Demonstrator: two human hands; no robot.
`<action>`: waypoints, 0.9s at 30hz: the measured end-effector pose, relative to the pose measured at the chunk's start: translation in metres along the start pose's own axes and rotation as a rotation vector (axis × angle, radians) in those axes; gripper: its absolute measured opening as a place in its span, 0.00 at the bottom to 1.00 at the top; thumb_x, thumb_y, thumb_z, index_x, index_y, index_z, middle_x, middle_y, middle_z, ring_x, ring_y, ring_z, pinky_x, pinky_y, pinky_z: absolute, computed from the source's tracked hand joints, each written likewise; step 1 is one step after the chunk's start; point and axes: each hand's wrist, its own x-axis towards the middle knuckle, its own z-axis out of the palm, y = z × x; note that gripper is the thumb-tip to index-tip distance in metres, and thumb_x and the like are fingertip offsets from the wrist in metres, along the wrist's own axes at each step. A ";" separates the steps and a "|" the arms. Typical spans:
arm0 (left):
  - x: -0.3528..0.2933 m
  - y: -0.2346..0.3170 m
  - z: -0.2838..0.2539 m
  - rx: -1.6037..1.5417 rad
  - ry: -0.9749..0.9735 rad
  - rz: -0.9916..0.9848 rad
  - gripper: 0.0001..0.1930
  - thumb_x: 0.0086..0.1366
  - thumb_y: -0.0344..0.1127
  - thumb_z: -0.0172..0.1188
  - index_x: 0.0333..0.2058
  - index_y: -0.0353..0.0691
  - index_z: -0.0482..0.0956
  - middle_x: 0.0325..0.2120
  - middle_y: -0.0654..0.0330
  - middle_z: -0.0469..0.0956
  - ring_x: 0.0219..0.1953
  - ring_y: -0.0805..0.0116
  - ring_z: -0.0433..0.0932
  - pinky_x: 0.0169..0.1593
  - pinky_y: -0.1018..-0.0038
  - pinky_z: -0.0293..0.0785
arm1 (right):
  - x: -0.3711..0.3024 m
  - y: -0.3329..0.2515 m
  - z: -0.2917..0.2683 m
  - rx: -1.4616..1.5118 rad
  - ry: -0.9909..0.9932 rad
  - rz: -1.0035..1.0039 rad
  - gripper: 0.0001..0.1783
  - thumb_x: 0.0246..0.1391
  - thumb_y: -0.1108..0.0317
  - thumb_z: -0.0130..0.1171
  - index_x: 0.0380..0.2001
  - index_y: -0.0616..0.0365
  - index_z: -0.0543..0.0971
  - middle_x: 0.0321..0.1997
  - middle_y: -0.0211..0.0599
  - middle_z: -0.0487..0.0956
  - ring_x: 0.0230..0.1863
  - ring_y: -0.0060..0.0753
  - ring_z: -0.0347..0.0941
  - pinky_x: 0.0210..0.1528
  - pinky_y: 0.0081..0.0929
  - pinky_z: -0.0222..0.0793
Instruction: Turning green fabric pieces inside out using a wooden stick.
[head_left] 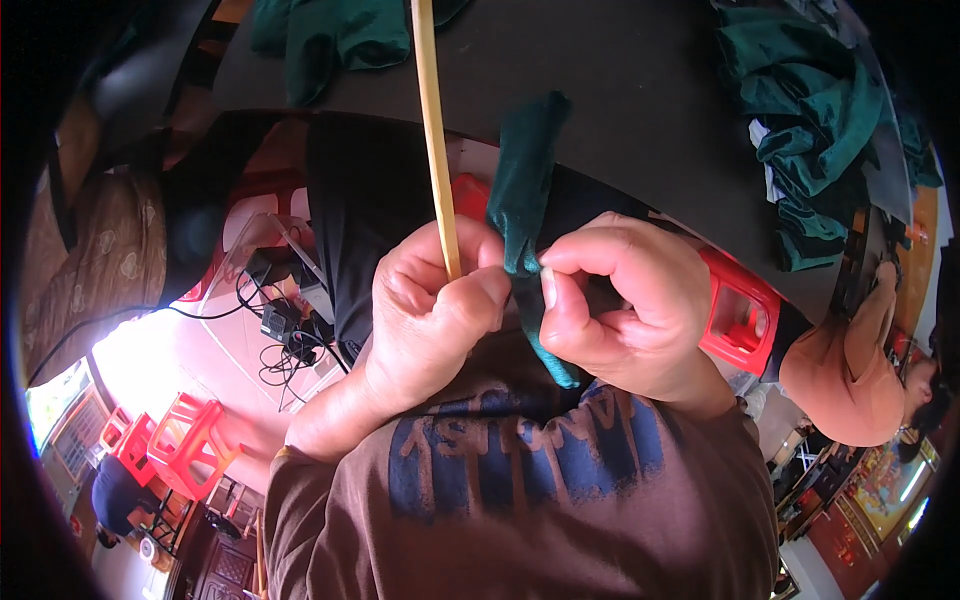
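Note:
A narrow piece of dark green velvet is pinched between my two hands in front of my chest. Its upper part stands up like a flat tube, and a short tail hangs below the fingers. My left hand is closed, thumb against forefinger, at the left side of the gathered velvet. The same hand grips a thin pale wooden stick that rises past the top of the view. With thumb and forefinger together, my right hand pinches the right edge of the velvet. Anything small between those fingertips is hidden.
A dark table lies ahead, with green velvet cloth at far left and a velvet pile at right. Black cables and adapters lie left. Red stools stand around; a person in orange is at right.

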 end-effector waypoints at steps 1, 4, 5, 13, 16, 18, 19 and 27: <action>0.000 0.000 0.000 -0.023 -0.006 0.002 0.02 0.55 0.27 0.52 0.25 0.37 0.71 0.18 0.69 0.70 0.19 0.85 0.65 0.25 0.86 0.61 | 0.001 0.000 0.000 0.020 -0.003 0.006 0.12 0.33 0.78 0.61 0.26 0.57 0.74 0.18 0.33 0.72 0.18 0.32 0.70 0.21 0.23 0.65; 0.002 -0.001 -0.002 -0.036 -0.029 -0.034 0.02 0.55 0.27 0.51 0.25 0.38 0.70 0.18 0.70 0.69 0.19 0.85 0.64 0.24 0.86 0.60 | 0.003 0.000 -0.001 0.036 -0.001 0.016 0.11 0.34 0.79 0.61 0.26 0.57 0.74 0.19 0.33 0.72 0.18 0.32 0.71 0.21 0.22 0.66; 0.003 -0.002 -0.003 -0.025 -0.048 -0.070 0.02 0.56 0.27 0.51 0.25 0.38 0.70 0.18 0.70 0.69 0.20 0.85 0.63 0.25 0.86 0.60 | 0.004 0.000 -0.001 0.032 0.006 0.017 0.11 0.34 0.79 0.61 0.26 0.57 0.74 0.19 0.34 0.72 0.18 0.32 0.71 0.22 0.22 0.66; -0.003 0.009 -0.010 0.439 -0.334 -0.007 0.15 0.66 0.42 0.47 0.32 0.35 0.73 0.19 0.64 0.70 0.24 0.76 0.66 0.29 0.80 0.63 | 0.006 0.010 -0.011 -0.108 0.060 -0.020 0.07 0.37 0.81 0.57 0.25 0.63 0.73 0.21 0.36 0.74 0.19 0.30 0.70 0.22 0.22 0.65; -0.007 0.002 -0.017 0.567 -0.320 -0.085 0.24 0.65 0.54 0.44 0.33 0.35 0.74 0.19 0.66 0.69 0.21 0.82 0.60 0.26 0.85 0.55 | 0.009 0.014 -0.016 -0.149 0.111 -0.071 0.07 0.36 0.81 0.57 0.24 0.63 0.73 0.20 0.36 0.73 0.18 0.31 0.70 0.22 0.22 0.65; -0.008 -0.003 -0.018 0.573 -0.310 -0.110 0.24 0.66 0.53 0.44 0.33 0.35 0.74 0.19 0.66 0.68 0.21 0.82 0.60 0.26 0.85 0.55 | 0.013 0.016 -0.023 -0.281 0.143 -0.125 0.08 0.35 0.82 0.57 0.23 0.62 0.73 0.18 0.37 0.73 0.17 0.30 0.69 0.21 0.21 0.64; -0.009 -0.003 -0.018 0.575 -0.288 -0.139 0.23 0.66 0.53 0.44 0.33 0.35 0.74 0.19 0.67 0.68 0.21 0.82 0.59 0.26 0.85 0.54 | 0.014 0.018 -0.025 -0.345 0.169 -0.132 0.09 0.33 0.82 0.58 0.24 0.61 0.73 0.18 0.36 0.72 0.17 0.31 0.69 0.20 0.21 0.63; -0.005 -0.001 -0.011 0.595 -0.281 -0.154 0.22 0.67 0.52 0.44 0.33 0.36 0.74 0.19 0.68 0.67 0.21 0.83 0.58 0.25 0.86 0.53 | 0.025 0.043 -0.041 -0.789 0.316 -0.515 0.09 0.33 0.75 0.60 0.23 0.57 0.73 0.19 0.30 0.68 0.16 0.29 0.67 0.19 0.23 0.63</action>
